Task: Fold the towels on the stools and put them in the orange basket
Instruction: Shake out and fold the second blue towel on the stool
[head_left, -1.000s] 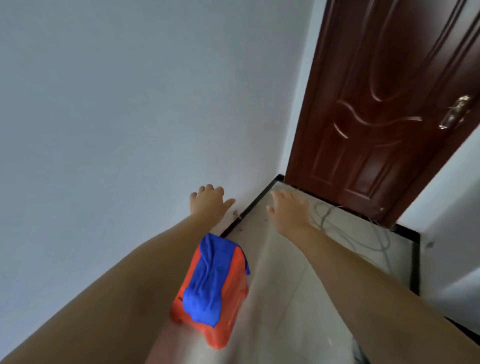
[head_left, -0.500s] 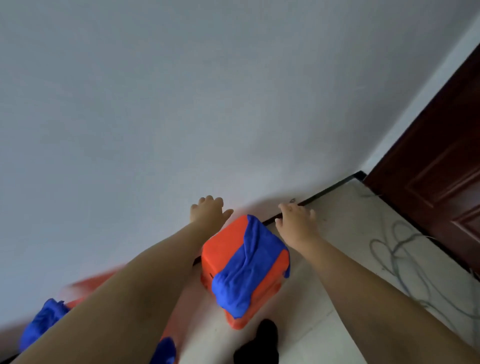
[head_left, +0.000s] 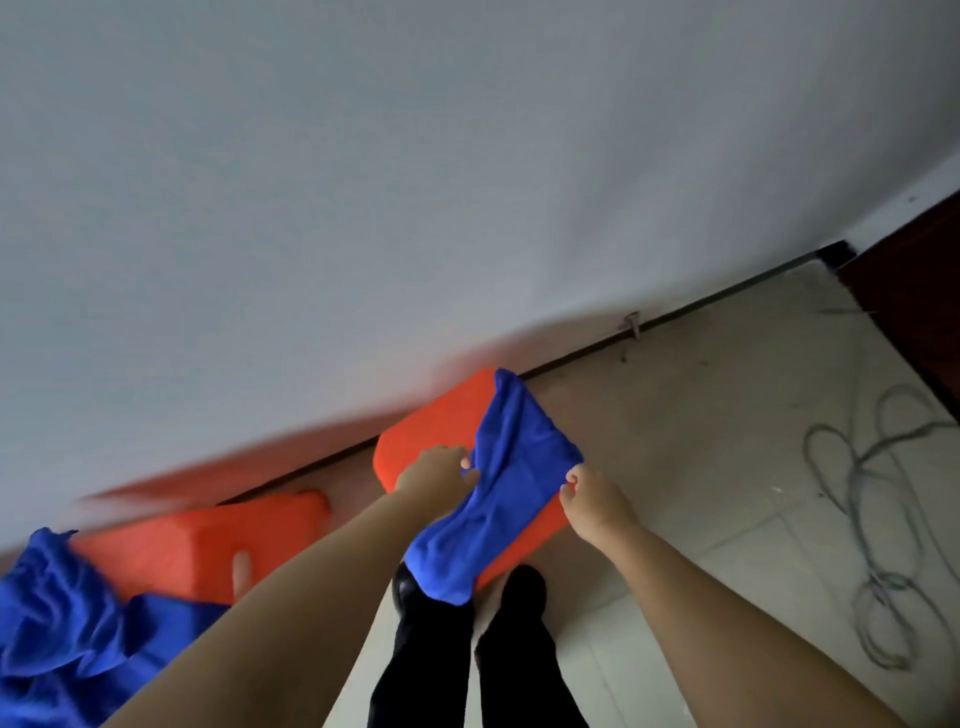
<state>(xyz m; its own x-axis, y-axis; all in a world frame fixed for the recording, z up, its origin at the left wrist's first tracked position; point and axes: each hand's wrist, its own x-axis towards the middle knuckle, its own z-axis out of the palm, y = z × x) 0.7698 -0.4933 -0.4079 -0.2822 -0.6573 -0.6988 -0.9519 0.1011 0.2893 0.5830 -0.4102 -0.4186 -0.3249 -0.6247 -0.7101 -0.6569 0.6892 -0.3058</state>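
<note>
A blue towel (head_left: 506, 478) lies draped diagonally over an orange stool (head_left: 431, 428) by the wall, its near end hanging over the front edge. My left hand (head_left: 436, 470) pinches the towel's left edge near the middle. My right hand (head_left: 592, 499) pinches its right edge. A second orange stool (head_left: 208, 540) stands to the left, with another blue towel (head_left: 57, 618) bunched over its near left side. The orange basket is out of view.
A grey wall (head_left: 415, 182) rises just behind the stools. A grey cable (head_left: 872, 519) lies looped on the tiled floor at the right. A dark door (head_left: 919, 322) is at the far right. My legs in black trousers (head_left: 467, 660) stand before the stool.
The view swung left and down, away from the door. Both hands dropped from open above the stool onto the towel and closed on its two edges. The second stool came into view.
</note>
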